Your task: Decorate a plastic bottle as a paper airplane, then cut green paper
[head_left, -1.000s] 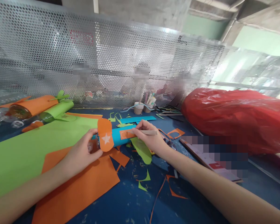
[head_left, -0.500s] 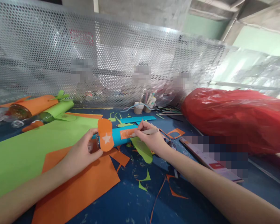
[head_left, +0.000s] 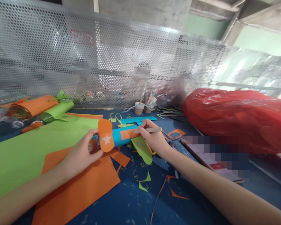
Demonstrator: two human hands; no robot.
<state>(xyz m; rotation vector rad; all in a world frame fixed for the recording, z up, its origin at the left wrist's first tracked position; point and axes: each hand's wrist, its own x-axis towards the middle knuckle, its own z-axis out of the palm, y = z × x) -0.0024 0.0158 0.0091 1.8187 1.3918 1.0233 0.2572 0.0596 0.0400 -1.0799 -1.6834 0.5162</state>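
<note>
My left hand (head_left: 91, 147) is wrapped round the neck end of a plastic bottle covered in blue paper (head_left: 117, 137). An orange propeller-shaped piece (head_left: 105, 136) with a white star sits at that end, beside my fingers. Pinched in my right hand (head_left: 152, 134) is a pale marker (head_left: 154, 129), its tip at an orange strip (head_left: 126, 134) on the bottle's side. Light rounded outlines show on this strip. A green wing-shaped piece (head_left: 142, 151) sticks out below the bottle, under my right hand.
Green paper (head_left: 37, 147) and orange paper (head_left: 84, 184) sheets lie at left, with paper-covered bottles (head_left: 41, 107) behind. Cups of pens (head_left: 139, 108) stand near the perforated metal screen (head_left: 121, 56). A red plastic bag (head_left: 231, 118) and a phone-like slab (head_left: 208, 159) are at right; scraps (head_left: 175, 189) litter the table.
My right hand has shifted slightly right along the orange strip with the marker. More pale outlines show on the strip. My left hand and the bottle have stayed in place.
</note>
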